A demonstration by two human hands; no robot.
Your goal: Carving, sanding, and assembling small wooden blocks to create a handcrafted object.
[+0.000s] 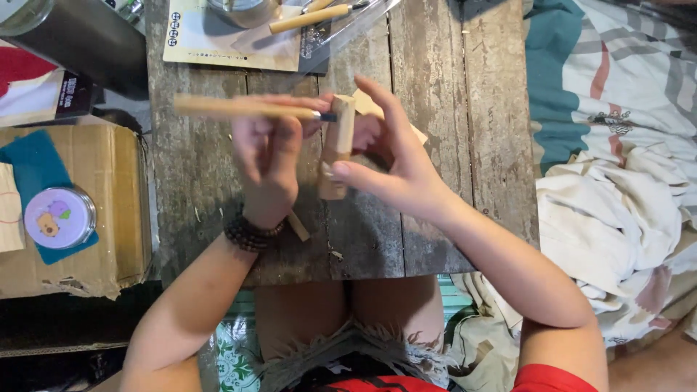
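- Two bare hands meet over the middle of the worktop (443, 145), which is made of weathered grey planks.
- I see my left hand (267, 156) with its grip pressed together around a carving tool (247, 108) with a long pale wooden handle; the handle runs off to the left and the short dark tip points right.
- That tip touches the upper end of a wood block (336, 145), a pale upright piece held just above the planks.
- My right hand (396, 160) has its grip pinching the wood block: the thumb presses its lower part and the fingers curl round behind the top, with the forefinger lifted free.
- A dark bead bracelet (249, 234) sits on the left wrist.
- A small wood offcut (298, 226) lies on the planks just beside that wrist.
- At the far edge of the worktop lies a printed card (210, 40), with a second wooden-handled tool (308, 18) resting on it next to clear plastic packaging.
- To the left, off the worktop, stands a cardboard box (109, 210); on it lies a teal cloth (29, 163) with a round lilac tin (58, 216) on top.
- To the right lies a heap of pale and teal fabric (617, 160).
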